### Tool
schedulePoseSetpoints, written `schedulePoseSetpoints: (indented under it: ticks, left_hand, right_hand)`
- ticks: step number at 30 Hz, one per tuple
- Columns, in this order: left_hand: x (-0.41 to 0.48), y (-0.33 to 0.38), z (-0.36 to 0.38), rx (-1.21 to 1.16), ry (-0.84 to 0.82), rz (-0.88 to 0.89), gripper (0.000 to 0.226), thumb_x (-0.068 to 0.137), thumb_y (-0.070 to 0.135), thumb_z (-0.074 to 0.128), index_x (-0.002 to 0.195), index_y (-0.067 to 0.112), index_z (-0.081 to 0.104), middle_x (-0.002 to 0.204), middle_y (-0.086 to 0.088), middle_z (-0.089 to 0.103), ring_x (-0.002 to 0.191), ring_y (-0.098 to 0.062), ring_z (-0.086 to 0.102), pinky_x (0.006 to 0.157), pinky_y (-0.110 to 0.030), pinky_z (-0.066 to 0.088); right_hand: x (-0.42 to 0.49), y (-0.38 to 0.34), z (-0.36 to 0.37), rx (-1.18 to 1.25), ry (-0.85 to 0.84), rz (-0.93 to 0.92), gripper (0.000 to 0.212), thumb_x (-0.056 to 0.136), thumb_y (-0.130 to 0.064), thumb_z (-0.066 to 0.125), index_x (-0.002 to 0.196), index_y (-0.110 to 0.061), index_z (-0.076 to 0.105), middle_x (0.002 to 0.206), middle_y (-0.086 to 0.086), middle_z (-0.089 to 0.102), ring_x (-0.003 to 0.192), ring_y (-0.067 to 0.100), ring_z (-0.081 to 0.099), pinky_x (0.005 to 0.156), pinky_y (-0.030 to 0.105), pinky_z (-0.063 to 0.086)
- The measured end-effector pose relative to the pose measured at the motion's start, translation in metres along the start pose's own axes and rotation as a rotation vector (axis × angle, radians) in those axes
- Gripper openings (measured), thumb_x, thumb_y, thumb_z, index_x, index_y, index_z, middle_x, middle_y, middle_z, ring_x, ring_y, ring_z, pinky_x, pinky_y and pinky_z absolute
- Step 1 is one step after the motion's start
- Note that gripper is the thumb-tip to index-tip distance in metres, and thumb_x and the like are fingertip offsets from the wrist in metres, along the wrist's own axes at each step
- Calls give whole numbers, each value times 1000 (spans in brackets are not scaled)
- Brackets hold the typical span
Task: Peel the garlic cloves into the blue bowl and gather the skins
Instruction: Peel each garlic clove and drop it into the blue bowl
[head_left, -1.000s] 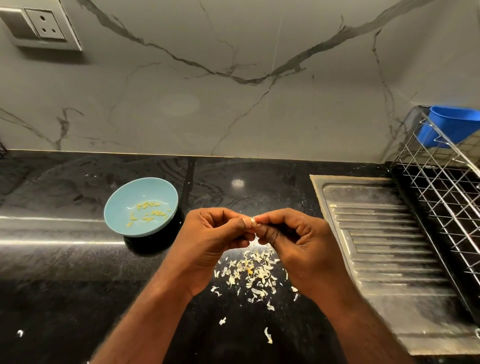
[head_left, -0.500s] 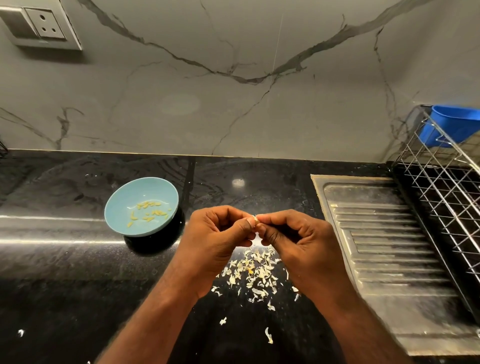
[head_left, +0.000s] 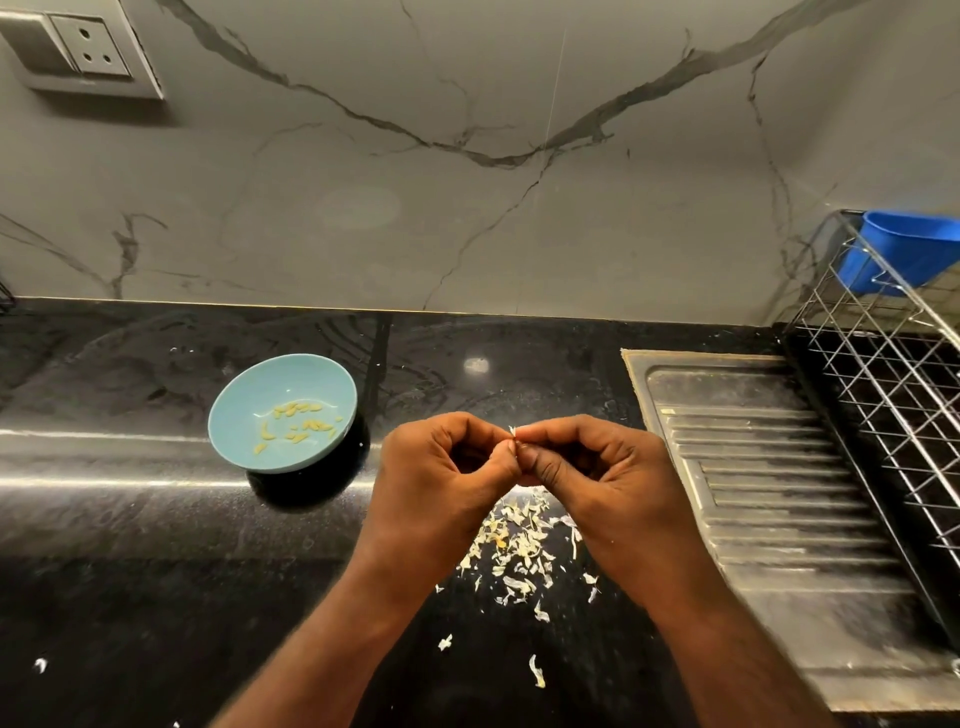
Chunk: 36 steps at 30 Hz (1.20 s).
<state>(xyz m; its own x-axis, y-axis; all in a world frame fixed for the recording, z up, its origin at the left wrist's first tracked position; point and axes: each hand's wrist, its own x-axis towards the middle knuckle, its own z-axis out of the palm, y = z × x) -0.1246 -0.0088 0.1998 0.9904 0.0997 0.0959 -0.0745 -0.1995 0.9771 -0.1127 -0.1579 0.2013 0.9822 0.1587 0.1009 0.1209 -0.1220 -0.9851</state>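
Head view: blue bowl (head_left: 283, 413) left of hands holds peeled cloves (head_left: 301, 423). Left hand (head_left: 447, 478) and right hand (head_left: 597, 473) meet, both pinching a garlic clove (head_left: 514, 432) above skins (head_left: 519, 551) on black counter (head_left: 130, 545); drainboard (head_left: 769, 493) right

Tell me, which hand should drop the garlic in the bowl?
Probably left hand: both pinch the garlic clove, but the blue bowl sits on its side; right hand is nearer the drainboard.
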Motion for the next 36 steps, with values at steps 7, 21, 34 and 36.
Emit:
schedulePoseSetpoints:
  ticks: [7, 21, 34, 36]
  left_hand:
    - [2, -4, 4, 163, 66, 180, 8, 81, 11, 76, 78, 16, 70, 70, 7, 69, 67, -7, 67, 61, -17, 54]
    - [4, -3, -5, -56, -48, 51, 22, 80, 24, 72, 102, 25, 72, 88, 8, 76, 81, -8, 73, 74, -22, 57]
    - [8, -2, -6, -370, -147, -168, 19, 77, 20, 69, 88, 5, 75, 80, -13, 74, 73, -19, 69, 62, -20, 54]
    - [9, -2, -6, -409, -123, -186, 20, 74, 19, 70, 86, 3, 75, 78, -14, 73, 70, -19, 68, 61, -20, 54]
  right_hand:
    - [1, -3, 2, 334, 62, 184, 15, 76, -6, 73, 90, 1, 71, 83, 15, 76, 79, 26, 75, 71, 27, 60]
    - [6, 3, -3, 541, 74, 276, 15, 74, -8, 69, 88, -3, 72, 81, 19, 71, 71, 24, 69, 62, 28, 58]
    - [1, -12, -7, -101, -6, 15, 4, 83, -18, 75, 86, -20, 74, 76, -6, 75, 67, 10, 73, 62, 21, 58]
    - [1, -11, -6, -212, -2, -43, 11, 86, -17, 74, 85, -28, 72, 77, -14, 74, 68, 5, 72, 61, 17, 56]
